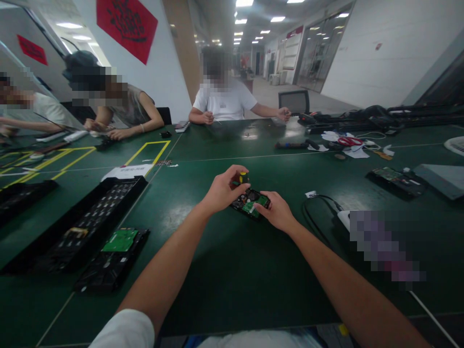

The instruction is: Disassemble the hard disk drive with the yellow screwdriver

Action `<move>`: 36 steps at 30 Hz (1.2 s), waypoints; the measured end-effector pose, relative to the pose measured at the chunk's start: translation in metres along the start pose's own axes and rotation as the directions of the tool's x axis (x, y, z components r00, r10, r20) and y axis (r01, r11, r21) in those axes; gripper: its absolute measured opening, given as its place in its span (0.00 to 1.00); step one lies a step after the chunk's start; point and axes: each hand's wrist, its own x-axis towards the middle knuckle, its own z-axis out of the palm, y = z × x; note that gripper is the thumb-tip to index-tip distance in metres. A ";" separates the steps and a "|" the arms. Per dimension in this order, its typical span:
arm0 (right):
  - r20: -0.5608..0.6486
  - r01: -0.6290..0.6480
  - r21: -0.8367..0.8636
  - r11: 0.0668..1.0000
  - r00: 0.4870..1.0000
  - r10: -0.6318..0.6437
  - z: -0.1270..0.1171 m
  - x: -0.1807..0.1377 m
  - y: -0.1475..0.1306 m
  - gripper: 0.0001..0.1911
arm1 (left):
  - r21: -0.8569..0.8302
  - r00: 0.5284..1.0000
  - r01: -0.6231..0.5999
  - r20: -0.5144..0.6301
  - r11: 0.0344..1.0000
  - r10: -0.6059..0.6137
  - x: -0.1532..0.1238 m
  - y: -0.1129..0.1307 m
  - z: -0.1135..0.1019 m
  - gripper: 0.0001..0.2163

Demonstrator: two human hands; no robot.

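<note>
Head view: two hands on a drive at a shared green bench

The hard drive (250,203) lies flat on the table (232,270), board side up, straight ahead of the person and well clear of the table's edge. The left hand (222,189) has its fingers wrapped tight around the black-and-yellow handle of a screwdriver (242,178), which stands nearly upright over the drive, probably so the tip bears straight down. The right hand (277,211) curls loosely over the drive's right edge with the thumb on top, seemingly pinning it against sliding.

To the left sit a long black tray (79,222) and a second drive (119,241) with a green board. A black cable (321,205) loops to the right. Yellow tape lines (147,152) mark the mat. Red scissors (350,141) lie farther off. Co-workers (224,104) sit along the far side, and a lit corridor runs behind them.
</note>
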 end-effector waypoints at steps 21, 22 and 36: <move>-0.001 -0.006 -0.001 1.000 1.000 0.006 -0.001 0.002 -0.003 0.27 | -0.097 0.994 -0.079 0.071 0.992 0.086 0.000 -0.010 0.003 0.19; -0.002 -0.010 0.001 1.000 1.000 0.010 -0.001 0.002 -0.002 0.27 | -0.067 0.995 -0.086 0.049 0.994 0.089 0.000 -0.010 0.002 0.19; 0.034 -0.038 0.012 0.999 0.999 0.038 -0.004 0.000 -0.006 0.28 | -0.358 0.978 0.167 0.175 0.919 -0.110 0.003 0.004 -0.013 0.21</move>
